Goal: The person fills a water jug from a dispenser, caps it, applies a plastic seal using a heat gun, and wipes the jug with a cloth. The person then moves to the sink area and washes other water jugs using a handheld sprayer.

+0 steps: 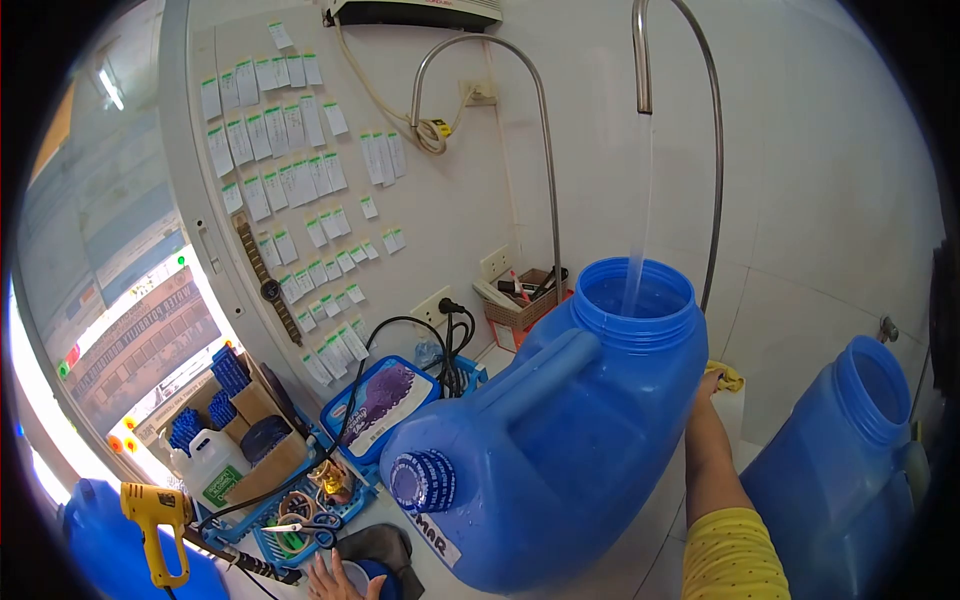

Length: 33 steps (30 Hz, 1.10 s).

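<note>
A big blue water jug (pixel 610 440) stands tilted in the middle, its wide mouth upward under a metal spout (pixel 643 60). Water runs from the spout into it. A printed seal covers the smaller capped opening (pixel 422 480) at its lower left. Behind the jug's right side, my right hand (pixel 708 388) is closed on a yellow cloth (pixel 728 377); the jug partly hides the fingers. At the bottom edge my left hand (pixel 335 580) has its fingers spread at a round blue-and-white object (pixel 362 574), cut off by the frame.
Another open blue jug (pixel 830 480) stands at right. On the left are a yellow heat gun (pixel 158 530), scissors (pixel 318 528) in a blue basket (pixel 270 545), a white plastic jug (pixel 210 465) and a purple-labelled tub (pixel 385 410). A second curved spout (pixel 545 110) rises behind.
</note>
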Each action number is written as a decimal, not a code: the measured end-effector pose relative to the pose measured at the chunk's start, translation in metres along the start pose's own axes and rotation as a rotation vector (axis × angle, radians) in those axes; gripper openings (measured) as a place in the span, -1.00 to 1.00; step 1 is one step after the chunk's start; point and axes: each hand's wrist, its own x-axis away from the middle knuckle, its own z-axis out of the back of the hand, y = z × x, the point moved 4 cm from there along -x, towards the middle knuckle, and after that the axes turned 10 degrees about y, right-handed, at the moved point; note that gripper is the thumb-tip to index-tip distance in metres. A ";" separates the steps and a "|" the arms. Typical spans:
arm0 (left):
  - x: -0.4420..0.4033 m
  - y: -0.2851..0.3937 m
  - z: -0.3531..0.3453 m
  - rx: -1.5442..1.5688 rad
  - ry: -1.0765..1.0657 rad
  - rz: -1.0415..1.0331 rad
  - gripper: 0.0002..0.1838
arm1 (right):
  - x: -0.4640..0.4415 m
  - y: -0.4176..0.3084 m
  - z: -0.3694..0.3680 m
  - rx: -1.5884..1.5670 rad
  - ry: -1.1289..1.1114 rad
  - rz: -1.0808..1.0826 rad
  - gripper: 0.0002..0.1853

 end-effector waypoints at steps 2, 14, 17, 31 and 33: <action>-0.009 0.023 0.031 0.114 0.243 -0.239 -0.23 | -0.002 0.001 -0.009 -0.010 0.062 -0.009 -0.66; -0.101 0.193 0.248 1.148 -0.203 -0.563 -0.30 | -0.005 0.011 -0.013 -0.270 0.376 -0.050 -0.58; -0.104 0.232 0.269 1.009 -0.444 -0.695 -0.36 | -0.007 0.012 -0.022 -0.250 0.200 0.002 -0.57; -0.095 0.308 0.252 0.408 -0.167 -0.971 -0.40 | -0.037 -0.001 -0.045 -0.320 0.220 -0.131 -0.55; -0.096 0.307 0.251 0.442 -0.137 -0.988 -0.45 | -0.036 0.000 -0.037 -0.290 0.169 -0.108 -0.56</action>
